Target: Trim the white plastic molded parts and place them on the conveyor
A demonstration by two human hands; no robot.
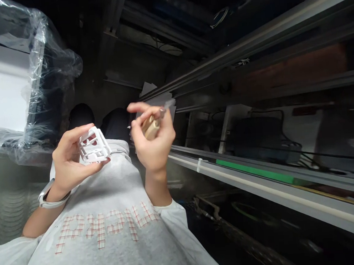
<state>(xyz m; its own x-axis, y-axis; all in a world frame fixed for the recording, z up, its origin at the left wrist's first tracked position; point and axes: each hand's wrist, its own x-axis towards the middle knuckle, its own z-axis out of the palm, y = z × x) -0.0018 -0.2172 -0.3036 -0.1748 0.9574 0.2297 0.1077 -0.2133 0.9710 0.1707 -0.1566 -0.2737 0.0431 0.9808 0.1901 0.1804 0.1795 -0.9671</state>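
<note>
My left hand (70,161) holds a small white plastic frame (94,146) by its edges, between thumb and fingers. Open slots and crossbars show across its face. To the right, apart from the frame, my right hand (154,138) is raised and curled around a beige-handled tool (151,128). Motion blurs this tool, so its exact kind cannot be made out. A small light tip sticks out on the left side of the fingers, and a pale, smeared end shows beyond them on the right.
At upper left, a bin lined with clear plastic film (40,49) contains white sheet-like parts (10,80). A long metal rail (261,195) with a green strip (253,171) runs along the right. Dark framework with cables lies behind it.
</note>
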